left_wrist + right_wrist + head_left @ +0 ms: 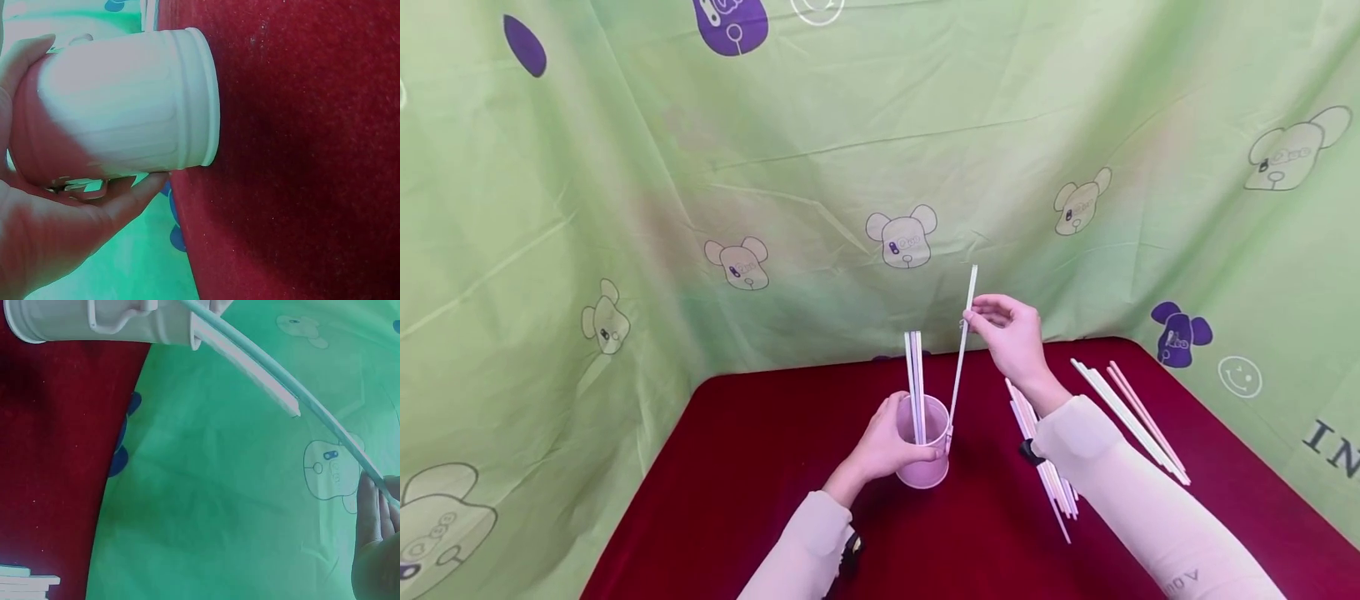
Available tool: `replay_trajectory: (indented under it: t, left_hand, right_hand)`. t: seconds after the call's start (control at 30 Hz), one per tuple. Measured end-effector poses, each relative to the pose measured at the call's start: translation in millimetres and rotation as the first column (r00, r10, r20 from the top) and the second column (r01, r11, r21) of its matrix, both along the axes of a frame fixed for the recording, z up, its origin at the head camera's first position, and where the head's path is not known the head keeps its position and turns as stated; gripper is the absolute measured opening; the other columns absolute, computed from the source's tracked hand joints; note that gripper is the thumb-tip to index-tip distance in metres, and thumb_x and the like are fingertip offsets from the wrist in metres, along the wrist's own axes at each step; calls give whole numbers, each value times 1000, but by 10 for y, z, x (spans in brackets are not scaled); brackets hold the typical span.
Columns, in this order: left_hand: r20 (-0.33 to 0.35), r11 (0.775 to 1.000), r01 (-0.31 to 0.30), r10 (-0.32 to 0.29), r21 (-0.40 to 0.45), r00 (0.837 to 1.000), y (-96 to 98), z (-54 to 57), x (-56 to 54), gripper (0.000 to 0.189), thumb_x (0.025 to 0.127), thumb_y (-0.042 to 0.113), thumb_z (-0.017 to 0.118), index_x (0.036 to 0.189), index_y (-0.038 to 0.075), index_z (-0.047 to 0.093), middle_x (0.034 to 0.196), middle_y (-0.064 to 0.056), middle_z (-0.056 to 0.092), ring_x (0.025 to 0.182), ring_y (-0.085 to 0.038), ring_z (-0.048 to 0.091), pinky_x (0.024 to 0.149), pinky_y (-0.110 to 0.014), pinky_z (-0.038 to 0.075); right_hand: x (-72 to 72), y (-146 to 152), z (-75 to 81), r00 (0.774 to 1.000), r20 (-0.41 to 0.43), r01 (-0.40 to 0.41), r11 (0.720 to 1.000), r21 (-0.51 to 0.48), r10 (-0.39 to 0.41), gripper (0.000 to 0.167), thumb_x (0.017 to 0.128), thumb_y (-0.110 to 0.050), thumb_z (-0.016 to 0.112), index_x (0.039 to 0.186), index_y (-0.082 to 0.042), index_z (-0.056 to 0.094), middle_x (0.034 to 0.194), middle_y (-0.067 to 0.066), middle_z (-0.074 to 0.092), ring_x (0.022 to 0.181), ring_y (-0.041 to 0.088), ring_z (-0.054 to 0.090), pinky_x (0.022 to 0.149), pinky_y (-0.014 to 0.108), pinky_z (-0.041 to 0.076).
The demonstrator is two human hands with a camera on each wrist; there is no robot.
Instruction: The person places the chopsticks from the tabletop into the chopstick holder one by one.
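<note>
while left hand [883, 443] grips pink cup [922, 473], right hand [1018, 340] pinches stick [961, 360], table edge [805, 374] beyond

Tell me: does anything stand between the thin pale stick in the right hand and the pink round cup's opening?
Only perhaps the rim: the thin pale stick has its lower end by the right edge of the pink round cup, inside or outside unclear. Pastel sticks inside stand farther left.

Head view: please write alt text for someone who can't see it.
A person's left hand holds a pink bucket containing upright sticks; the right hand pinches another stick, tilted, its lower end by the bucket. More sticks lie on a red table before green cloth.
</note>
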State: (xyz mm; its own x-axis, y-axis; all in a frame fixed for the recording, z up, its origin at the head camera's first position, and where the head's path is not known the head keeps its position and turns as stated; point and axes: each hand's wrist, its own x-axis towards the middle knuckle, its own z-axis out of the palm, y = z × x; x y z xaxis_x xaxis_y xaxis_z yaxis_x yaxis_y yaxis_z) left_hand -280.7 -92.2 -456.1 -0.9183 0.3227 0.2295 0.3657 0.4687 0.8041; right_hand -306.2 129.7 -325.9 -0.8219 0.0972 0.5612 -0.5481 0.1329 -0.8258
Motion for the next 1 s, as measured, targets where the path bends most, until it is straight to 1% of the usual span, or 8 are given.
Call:
replay_trajectory:
  t: [0.13,0.23,0.37,0.5,0.63,0.7,0.87,1.0]
  left_hand:
    - [6,1000,7,-7,14,1000,5,-1,1,91,66,32,93,141,6,47,132,-12,54,117,-27,57,98,-48,52]
    - [13,1000,14,-14,19,1000,13,4,0,91,67,31,93,141,6,47,132,-12,53,118,-28,56,99,-49,52]
    - [19,1000,10,-10,18,1000,13,3,1,92,67,31,92,142,5,46,133,-12,53,118,-28,56,100,-49,51]
    - [23,1000,8,-8,16,1000,9,0,-5,91,67,31,93,141,6,46,133,-12,52,118,-28,56,99,-49,51]
    - [22,1000,16,-16,9,1000,6,-9,-17,91,68,32,93,142,7,46,132,-12,52,118,-28,56,99,-49,52]
    - [21,1000,18,-18,9,1000,5,-12,-21,91,68,33,93,142,8,46,132,-12,52,119,-28,56,99,-49,52]
    - [21,999,20,-20,26,1000,1,-12,-18,90,67,31,93,140,7,46,131,-12,52,118,-30,56,99,-49,52]
    - [25,999,20,-21,30,999,-2,-12,-18,90,67,31,93,141,8,46,131,-11,52,118,-29,56,98,-48,52]
  right_hand:
    - [-111,22,-68,1000,-13,6,1000,-19,-6,25,91,5,70,112,18,66,101,35,68,76,7,72,74,23,60]
    - [-193,48,-109,1000,-21,16,998,-64,-17,25,92,3,72,113,16,67,98,26,72,75,5,72,74,21,59]
    - [-234,38,-134,999,-41,24,997,-77,-27,27,92,-1,74,113,14,68,97,21,73,77,6,73,76,23,60]
    - [-252,26,-237,998,-58,33,999,33,-31,24,91,-2,74,111,12,69,98,27,71,80,11,73,77,20,59]
    - [-247,0,-392,998,-63,36,984,172,-26,18,89,0,76,105,8,70,94,23,72,82,12,72,77,16,57]
    - [-248,-23,-464,998,-57,10,976,220,2,17,89,0,76,103,7,71,92,21,73,82,14,72,76,16,57]
    - [-278,-99,-626,995,-11,-89,964,249,95,15,88,3,76,101,8,69,89,22,72,81,28,72,72,20,59]
    - [-275,-162,-734,994,18,-111,952,285,110,14,88,4,76,99,7,69,87,19,72,79,27,71,70,20,59]
